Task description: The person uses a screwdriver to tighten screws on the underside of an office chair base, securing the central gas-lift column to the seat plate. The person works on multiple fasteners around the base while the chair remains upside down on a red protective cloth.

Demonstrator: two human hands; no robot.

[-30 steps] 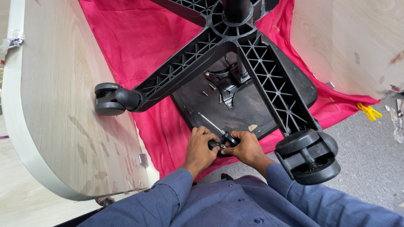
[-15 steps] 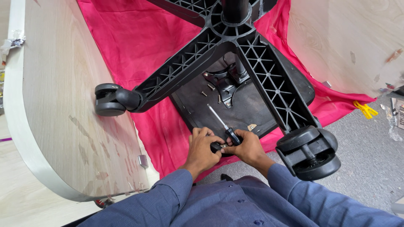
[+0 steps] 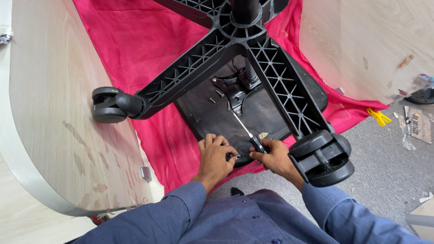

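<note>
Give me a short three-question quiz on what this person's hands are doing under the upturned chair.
1. True or false: the right hand holds a screwdriver.
2. The chair base lies over a cloth of which colour: A blue, B pink-red, C green?
3. What small loose parts lie on the black seat underside?

Key:
1. True; its shaft points toward the seat plate.
2. B.
3. Screws. The left hand rests at the seat edge, near the right.

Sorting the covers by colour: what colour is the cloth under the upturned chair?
Bright pink-red, plain; the cloth shows clearly in the head view.
</note>
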